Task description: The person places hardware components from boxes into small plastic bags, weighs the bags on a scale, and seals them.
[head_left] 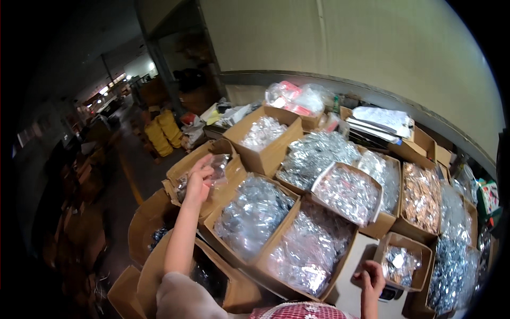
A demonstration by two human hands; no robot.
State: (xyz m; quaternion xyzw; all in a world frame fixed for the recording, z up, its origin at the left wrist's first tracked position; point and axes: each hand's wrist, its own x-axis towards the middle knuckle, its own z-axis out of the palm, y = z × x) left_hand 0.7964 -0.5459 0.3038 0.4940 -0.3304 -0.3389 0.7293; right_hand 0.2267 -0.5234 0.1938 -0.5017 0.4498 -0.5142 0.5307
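My left hand (198, 181) reaches out over a cardboard box (180, 167) at the left and grips a clear plastic packet (218, 166) at the box's top. My right hand (370, 276) hovers low at the right, fingers curled, beside a small cardboard box (419, 250) of shiny packets; I cannot tell whether it holds anything. Between the two hands stand big cardboard boxes (276, 234) full of clear bags with silvery small parts (254, 212).
More boxes of bagged silver and copper-coloured parts (421, 196) crowd the right side, against a pale wall (372, 48). Stacked papers (382, 119) and plastic bags (295, 98) lie at the back. Yellow containers (162, 133) stand along a dim aisle at the left.
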